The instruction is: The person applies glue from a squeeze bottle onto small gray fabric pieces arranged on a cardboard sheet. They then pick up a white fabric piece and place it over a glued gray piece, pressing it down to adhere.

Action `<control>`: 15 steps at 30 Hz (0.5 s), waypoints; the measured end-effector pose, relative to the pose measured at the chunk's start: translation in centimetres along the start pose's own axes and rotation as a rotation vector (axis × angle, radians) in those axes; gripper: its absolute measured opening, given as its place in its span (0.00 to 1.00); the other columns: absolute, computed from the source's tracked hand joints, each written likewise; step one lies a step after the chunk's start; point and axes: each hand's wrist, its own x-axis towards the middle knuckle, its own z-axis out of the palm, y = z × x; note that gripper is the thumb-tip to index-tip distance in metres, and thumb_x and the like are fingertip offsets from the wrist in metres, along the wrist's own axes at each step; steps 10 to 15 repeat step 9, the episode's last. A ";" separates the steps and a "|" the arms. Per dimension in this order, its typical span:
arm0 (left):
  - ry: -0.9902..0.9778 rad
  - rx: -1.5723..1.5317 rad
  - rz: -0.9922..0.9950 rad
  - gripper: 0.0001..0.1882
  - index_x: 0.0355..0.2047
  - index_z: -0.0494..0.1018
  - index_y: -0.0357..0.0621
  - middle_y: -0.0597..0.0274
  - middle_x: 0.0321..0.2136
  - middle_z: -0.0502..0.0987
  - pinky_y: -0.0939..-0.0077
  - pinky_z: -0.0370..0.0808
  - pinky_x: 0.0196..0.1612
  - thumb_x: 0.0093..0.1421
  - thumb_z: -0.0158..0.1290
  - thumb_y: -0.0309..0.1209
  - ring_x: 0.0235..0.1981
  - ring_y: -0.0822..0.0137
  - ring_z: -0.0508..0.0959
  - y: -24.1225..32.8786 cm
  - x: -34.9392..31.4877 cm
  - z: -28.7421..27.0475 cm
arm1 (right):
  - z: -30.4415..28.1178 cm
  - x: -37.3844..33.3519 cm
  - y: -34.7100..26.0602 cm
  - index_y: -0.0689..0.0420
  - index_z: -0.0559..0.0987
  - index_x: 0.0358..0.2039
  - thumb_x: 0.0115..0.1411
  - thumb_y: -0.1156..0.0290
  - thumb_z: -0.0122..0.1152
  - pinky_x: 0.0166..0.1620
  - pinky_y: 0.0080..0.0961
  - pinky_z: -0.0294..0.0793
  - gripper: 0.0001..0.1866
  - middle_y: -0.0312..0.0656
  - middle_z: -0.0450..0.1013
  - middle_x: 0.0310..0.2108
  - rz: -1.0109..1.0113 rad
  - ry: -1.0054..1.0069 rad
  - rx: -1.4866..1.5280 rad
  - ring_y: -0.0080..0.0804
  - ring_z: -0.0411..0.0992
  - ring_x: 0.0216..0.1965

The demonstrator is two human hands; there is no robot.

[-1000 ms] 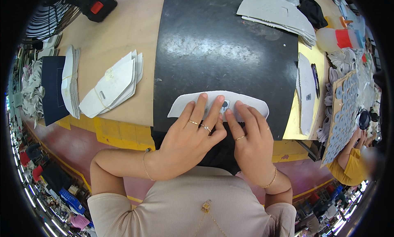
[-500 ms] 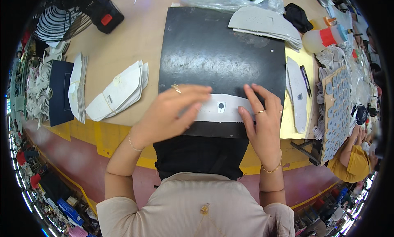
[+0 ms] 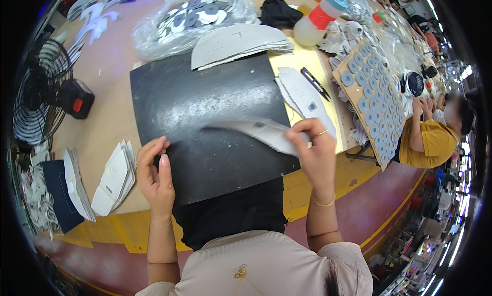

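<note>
Pinched by its right end, a light grey cut fabric piece [image 3: 256,131] with a small dark patch hangs tilted over the black mat [image 3: 205,98]. The fingers of my right hand [image 3: 316,150] are closed on that end. My left hand [image 3: 156,175] is by the mat's left edge, fingers apart and nothing in them. Right of the mat, similar pieces with a dark patch [image 3: 307,102] lie on a yellow sheet [image 3: 330,109], beside a dark pen [image 3: 314,84]. At the mat's far edge rests a stack of grey perforated pieces [image 3: 236,44].
Banded stacks of pale pieces [image 3: 115,179] lie at the left, with a black fan [image 3: 41,91] behind them. A plastic bag of cut parts [image 3: 197,16], a bottle [image 3: 319,19] and a black cloth item [image 3: 279,12] stand at the back. A board of round grey discs [image 3: 369,101] leans right, near a person in yellow [image 3: 428,139].
The fabric piece, flat on the mat before, is now lifted at its right end by my right hand. My left hand has come away from it to the left. The view has turned rightward.
</note>
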 end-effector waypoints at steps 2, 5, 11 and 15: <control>-0.008 0.024 0.018 0.13 0.44 0.68 0.37 0.52 0.44 0.70 0.73 0.68 0.47 0.58 0.43 0.19 0.43 0.64 0.72 0.1 0.1 0.3 | -2.6 0.8 1.2 0.63 0.73 0.29 0.52 0.77 0.62 0.33 0.14 0.67 0.06 0.33 0.71 0.24 0.176 0.151 0.155 0.15 0.66 0.28; -0.024 0.052 0.009 0.13 0.44 0.68 0.38 0.52 0.44 0.70 0.74 0.68 0.46 0.58 0.42 0.19 0.42 0.65 0.72 0.1 0.2 0.4 | -5.9 1.4 3.9 0.62 0.74 0.31 0.53 0.75 0.62 0.33 0.16 0.68 0.07 0.35 0.71 0.29 0.317 0.230 -0.058 0.19 0.67 0.27; -0.114 0.128 0.004 0.14 0.46 0.68 0.38 0.53 0.45 0.70 0.75 0.68 0.45 0.58 0.45 0.21 0.42 0.65 0.72 0.2 1.4 -0.2 | -6.4 1.9 2.8 0.58 0.76 0.34 0.54 0.73 0.62 0.34 0.22 0.70 0.07 0.40 0.71 0.35 0.010 0.396 -0.589 0.27 0.69 0.29; -0.114 0.128 0.004 0.14 0.46 0.68 0.38 0.53 0.45 0.70 0.75 0.68 0.45 0.58 0.45 0.21 0.42 0.65 0.72 0.2 1.4 -0.2 | -6.4 1.9 2.8 0.58 0.76 0.34 0.54 0.73 0.62 0.34 0.22 0.70 0.07 0.40 0.71 0.35 0.010 0.396 -0.589 0.27 0.69 0.29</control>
